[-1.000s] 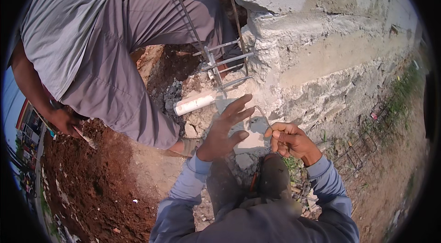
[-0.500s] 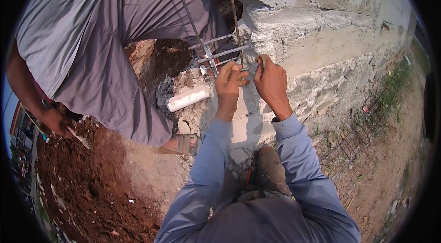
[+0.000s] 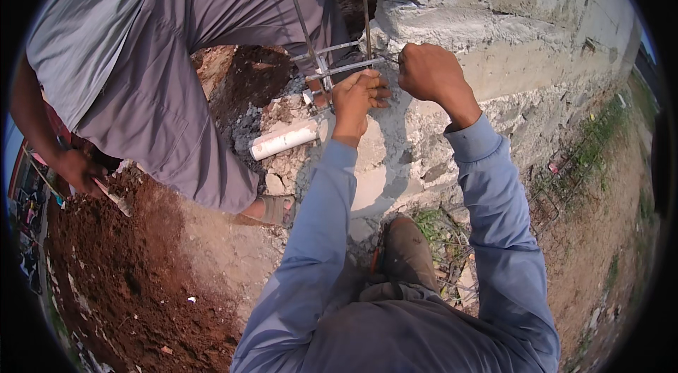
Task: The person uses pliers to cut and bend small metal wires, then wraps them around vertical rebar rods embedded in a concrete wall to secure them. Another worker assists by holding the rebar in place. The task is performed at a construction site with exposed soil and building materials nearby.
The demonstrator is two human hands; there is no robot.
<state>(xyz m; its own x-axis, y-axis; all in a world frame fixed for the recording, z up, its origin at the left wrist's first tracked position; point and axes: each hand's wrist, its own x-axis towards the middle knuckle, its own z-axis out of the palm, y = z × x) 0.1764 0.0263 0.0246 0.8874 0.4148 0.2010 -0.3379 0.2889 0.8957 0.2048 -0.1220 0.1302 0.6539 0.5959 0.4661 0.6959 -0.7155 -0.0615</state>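
Note:
My left hand (image 3: pixel 357 102) is closed, with its fingers curled against the steel bars. What lies between the fingers is hidden. Two long upright bars (image 3: pixel 299 9) are crossed by short pale steel ties (image 3: pixel 353 67) just above that hand. My right hand (image 3: pixel 432 75) is a fist to the right of the ties, knuckles toward the wall. A thin dark piece shows at its left side, by the end of a tie; its kind cannot be made out.
A rough concrete wall (image 3: pixel 515 66) rises ahead and to the right. A white pipe (image 3: pixel 284 141) lies on rubble left of my hands. Close at left, another person's leg (image 3: pixel 194 112) and a hand (image 3: pixel 79 172) holding a tool border red soil (image 3: pixel 127 267).
My right hand has moved up and right, away from my left hand, and its wrist has turned over. The left hand stays by the bars, slightly higher.

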